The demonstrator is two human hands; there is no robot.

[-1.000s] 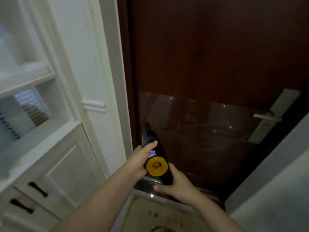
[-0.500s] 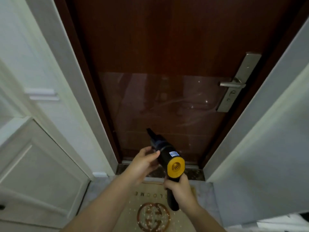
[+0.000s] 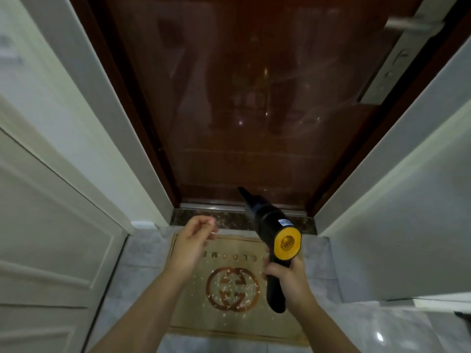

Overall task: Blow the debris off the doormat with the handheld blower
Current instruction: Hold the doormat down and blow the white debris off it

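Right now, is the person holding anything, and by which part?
The right hand grips the black handheld blower by its handle, below the yellow rear cap. The left hand holds nothing.

glossy wooden door [image 3: 254, 98], matt plastic blower [image 3: 270, 225]

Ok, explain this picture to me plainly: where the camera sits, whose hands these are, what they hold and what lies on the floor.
The camera is worn on a person's head and looks down at their own arms. The right hand grips the handle of a black handheld blower with a yellow rear cap, its nozzle aimed toward the brown door. The left hand holds nothing, its fingers loosely curled. Below lies a tan doormat strewn with pale debris.
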